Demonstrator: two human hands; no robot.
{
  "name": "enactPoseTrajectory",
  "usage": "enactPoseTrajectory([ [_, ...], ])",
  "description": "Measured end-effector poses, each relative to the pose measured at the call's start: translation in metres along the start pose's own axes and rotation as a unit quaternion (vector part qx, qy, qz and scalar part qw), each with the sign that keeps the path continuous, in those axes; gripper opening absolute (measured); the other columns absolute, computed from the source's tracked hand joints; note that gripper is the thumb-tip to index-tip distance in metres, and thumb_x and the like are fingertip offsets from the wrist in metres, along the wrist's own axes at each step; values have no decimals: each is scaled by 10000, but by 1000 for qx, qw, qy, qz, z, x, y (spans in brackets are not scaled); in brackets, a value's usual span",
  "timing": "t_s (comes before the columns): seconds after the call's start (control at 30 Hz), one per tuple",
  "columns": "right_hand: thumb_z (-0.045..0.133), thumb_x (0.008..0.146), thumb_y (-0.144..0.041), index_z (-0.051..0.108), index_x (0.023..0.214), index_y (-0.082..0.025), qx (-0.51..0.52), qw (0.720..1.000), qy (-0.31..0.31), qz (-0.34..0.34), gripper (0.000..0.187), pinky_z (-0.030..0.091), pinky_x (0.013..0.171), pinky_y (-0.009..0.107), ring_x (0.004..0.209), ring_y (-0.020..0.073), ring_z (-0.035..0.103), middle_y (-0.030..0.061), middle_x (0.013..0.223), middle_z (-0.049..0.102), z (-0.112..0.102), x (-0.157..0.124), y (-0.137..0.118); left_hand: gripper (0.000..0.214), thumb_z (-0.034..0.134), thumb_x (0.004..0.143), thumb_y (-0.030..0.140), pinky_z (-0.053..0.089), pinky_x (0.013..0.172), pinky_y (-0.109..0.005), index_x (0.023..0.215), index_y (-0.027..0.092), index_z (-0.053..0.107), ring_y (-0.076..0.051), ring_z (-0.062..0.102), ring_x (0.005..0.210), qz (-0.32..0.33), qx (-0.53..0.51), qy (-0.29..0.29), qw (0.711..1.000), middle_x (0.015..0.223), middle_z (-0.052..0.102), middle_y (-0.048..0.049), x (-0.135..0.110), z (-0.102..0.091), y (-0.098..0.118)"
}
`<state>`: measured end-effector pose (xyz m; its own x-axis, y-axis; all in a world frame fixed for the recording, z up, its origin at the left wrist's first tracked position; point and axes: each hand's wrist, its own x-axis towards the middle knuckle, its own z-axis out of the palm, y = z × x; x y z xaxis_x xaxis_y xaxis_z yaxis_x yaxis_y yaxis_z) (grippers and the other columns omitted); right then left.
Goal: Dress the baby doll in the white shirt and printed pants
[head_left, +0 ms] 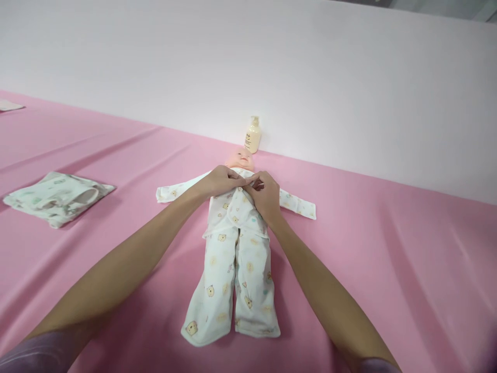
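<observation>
A baby doll (244,159) lies on its back, its head toward the wall. It wears a white printed top (221,210) and white trousers (221,280) with small bear prints. My left hand (224,180) is closed on the front of the top, just below the doll's neck. Beside it, my right hand (264,192) pinches the same front edge, and the fingertips of both hands meet there. A button (240,189) shows just under my fingers. The cloth between the fingertips is mostly hidden. Both sleeves lie spread out sideways.
A cream pump bottle (252,137) stands behind the doll's head, against the white wall (349,93). To the left lies a folded printed garment (58,194). Part of a pale cloth (10,105) shows at the far left. A wrinkled pink sheet (368,248) covers the surface.
</observation>
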<state>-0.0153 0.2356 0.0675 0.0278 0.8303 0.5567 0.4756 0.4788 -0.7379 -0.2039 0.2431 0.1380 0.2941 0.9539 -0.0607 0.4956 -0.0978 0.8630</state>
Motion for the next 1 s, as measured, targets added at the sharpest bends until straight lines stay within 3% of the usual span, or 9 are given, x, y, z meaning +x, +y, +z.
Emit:
enactPoseTrajectory([
  [0.07, 789, 881, -562, 655, 827, -248, 13, 1000, 0, -1, 346, 525, 731, 336, 727, 167, 605, 14, 902, 712, 1, 0, 3, 337, 863, 714, 567, 292, 489, -292, 746, 234, 825, -140, 445, 498, -3, 12, -18, 1000, 495, 460, 14, 1, 0, -1],
  [0.17, 833, 833, -560, 631, 824, -246, 37, 999, -7, 0, 373, 519, 729, 331, 719, 163, 590, 5, 886, 700, 2, 1, 7, 303, 857, 728, 531, 341, 511, -300, 780, 233, 845, -158, 511, 536, -15, -6, -25, 1000, 563, 570, -8, 3, -1, -4],
  [0.3, 823, 841, -589, 644, 824, -249, 55, 998, 0, -5, 384, 512, 730, 332, 727, 168, 589, 2, 874, 683, 2, 1, 9, 295, 881, 691, 491, 519, 649, -321, 819, 228, 847, -236, 703, 776, -39, -87, -25, 995, 848, 787, -52, 2, -2, -3],
  [0.37, 787, 874, -607, 648, 828, -249, 55, 998, 7, -15, 387, 516, 739, 335, 733, 170, 595, 8, 886, 682, 2, 0, 8, 301, 899, 665, 470, 576, 753, -327, 835, 228, 841, -272, 745, 933, -54, -127, -36, 990, 991, 824, -61, 1, -2, -1],
  [0.47, 739, 911, -634, 654, 855, -253, 38, 999, 5, -21, 394, 527, 764, 336, 740, 170, 598, 18, 924, 689, 1, -2, 6, 301, 914, 654, 440, 595, 798, -327, 853, 229, 834, -290, 752, 1018, -70, -144, -38, 986, 1036, 829, -65, 1, -2, 1],
  [0.67, 736, 901, -652, 686, 899, -256, 41, 998, -9, 35, 400, 538, 789, 330, 764, 172, 602, 22, 971, 727, -2, -3, 1, 350, 876, 713, 511, 563, 713, -305, 922, 234, 826, -258, 731, 946, -24, -111, -52, 992, 1055, 807, -69, 4, -6, -10],
  [0.8, 755, 888, -628, 725, 892, -254, 40, 998, -13, 48, 375, 540, 805, 331, 779, 176, 612, 23, 945, 734, -3, -2, -1, 346, 865, 719, 519, 430, 571, -278, 906, 236, 800, -198, 639, 734, 6, -52, -38, 998, 879, 742, -52, 5, -10, -15],
  [1.0, 793, 872, -564, 749, 908, -241, 66, 994, -30, 77, 328, 548, 812, 345, 809, 190, 651, 28, 929, 768, -8, -2, 2, 336, 851, 740, 519, 352, 556, -296, 897, 236, 763, -150, 508, 603, 27, -23, -29, 999, 753, 651, -18, 8, -12, -15],
])
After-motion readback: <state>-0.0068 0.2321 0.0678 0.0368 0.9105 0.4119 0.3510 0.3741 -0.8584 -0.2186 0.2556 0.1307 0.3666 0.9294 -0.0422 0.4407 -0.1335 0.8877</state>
